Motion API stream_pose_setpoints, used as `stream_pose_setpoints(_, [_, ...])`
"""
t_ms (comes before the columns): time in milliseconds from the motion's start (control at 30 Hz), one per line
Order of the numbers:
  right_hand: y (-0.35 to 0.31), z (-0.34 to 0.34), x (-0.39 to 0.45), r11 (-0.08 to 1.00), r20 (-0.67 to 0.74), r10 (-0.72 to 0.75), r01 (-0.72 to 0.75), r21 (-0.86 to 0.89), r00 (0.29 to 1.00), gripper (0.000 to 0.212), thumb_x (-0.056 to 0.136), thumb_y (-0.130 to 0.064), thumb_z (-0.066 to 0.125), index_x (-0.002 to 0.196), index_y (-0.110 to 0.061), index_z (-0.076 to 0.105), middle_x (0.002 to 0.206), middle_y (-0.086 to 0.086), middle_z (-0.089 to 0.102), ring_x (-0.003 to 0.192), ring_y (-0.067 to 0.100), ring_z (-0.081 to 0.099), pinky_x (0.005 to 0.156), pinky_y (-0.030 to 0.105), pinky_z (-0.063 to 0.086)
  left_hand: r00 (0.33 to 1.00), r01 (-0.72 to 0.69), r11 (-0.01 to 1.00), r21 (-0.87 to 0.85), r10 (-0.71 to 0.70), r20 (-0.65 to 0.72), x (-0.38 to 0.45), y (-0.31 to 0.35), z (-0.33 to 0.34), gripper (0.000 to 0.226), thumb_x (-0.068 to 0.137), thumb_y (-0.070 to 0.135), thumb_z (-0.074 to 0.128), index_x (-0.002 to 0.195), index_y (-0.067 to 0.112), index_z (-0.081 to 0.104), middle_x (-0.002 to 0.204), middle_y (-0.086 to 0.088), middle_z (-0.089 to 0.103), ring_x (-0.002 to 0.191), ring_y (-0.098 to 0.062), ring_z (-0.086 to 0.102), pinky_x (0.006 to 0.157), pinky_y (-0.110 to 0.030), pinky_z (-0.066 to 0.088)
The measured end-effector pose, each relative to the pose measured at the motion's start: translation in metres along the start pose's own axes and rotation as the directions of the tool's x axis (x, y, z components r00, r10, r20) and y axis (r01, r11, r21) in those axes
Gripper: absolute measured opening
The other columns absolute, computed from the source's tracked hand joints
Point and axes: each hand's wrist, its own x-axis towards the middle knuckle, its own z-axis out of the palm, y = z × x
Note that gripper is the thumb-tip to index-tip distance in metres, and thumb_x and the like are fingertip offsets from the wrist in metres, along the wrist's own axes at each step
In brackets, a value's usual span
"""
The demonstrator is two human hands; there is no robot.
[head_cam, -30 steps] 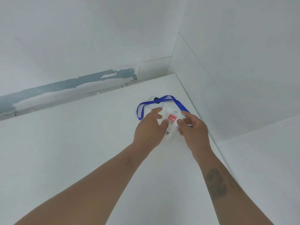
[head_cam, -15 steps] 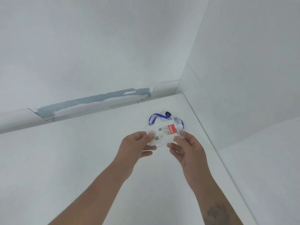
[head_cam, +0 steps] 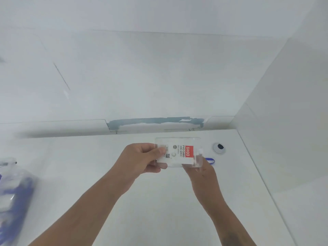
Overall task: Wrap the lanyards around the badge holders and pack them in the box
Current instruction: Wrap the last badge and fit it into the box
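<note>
Right now my left hand (head_cam: 142,159) pinches one end of the holder (head_cam: 178,151) and my right hand (head_cam: 200,170) grips the other, lifted between them. Only a bit of lanyard (head_cam: 210,160) shows beyond my right hand; dangling, it could snag or wrap loosely.

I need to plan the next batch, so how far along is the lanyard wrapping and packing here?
Done: a blurred clear container at the left edge seems to hold blue-strapped items. In hand: the left hand and right hand hold one badge holder above the table. Left: only a bit of its blue lanyard shows, not visibly wrapped; then packing.
</note>
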Motion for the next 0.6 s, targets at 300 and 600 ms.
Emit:
stream_pose_setpoints(300, [-0.020, 0.066, -0.015, 0.973, 0.111, -0.077, 0.099, -0.209, 0.991, 0.023, 0.104, -0.023, 0.040, 0.101, -0.024, 0.063, 0.085, -0.017, 0.070, 0.085, -0.004, 0.061, 0.068, 0.002, 0.042, 0.988, -0.061, 0.997, -0.047, 0.054, -0.145, -0.026, 0.016, -0.044, 0.015, 0.090, 0.020, 0.069, 0.099, 0.010, 0.075, 0.094, -0.005, 0.078, 0.079, -0.022, 0.074, 0.075, -0.032, 0.059])
stream_pose_setpoints(600, [-0.030, 0.087, -0.028, 0.760, 0.246, -0.069, 0.210, -0.615, 0.967, 0.028, 0.105, -0.032, 0.032, 0.105, -0.023, 0.058, 0.079, -0.004, 0.060, 0.077, 0.017, 0.059, 0.070, 0.029, 0.048, 0.927, -0.111, 0.993, 0.036, 0.116, -0.356, -0.020, 0.007, -0.049, 0.007, 0.090, 0.019, 0.070, 0.084, 0.017, 0.074, 0.091, -0.004, 0.078, 0.069, -0.018, 0.075, 0.072, -0.032, 0.062])
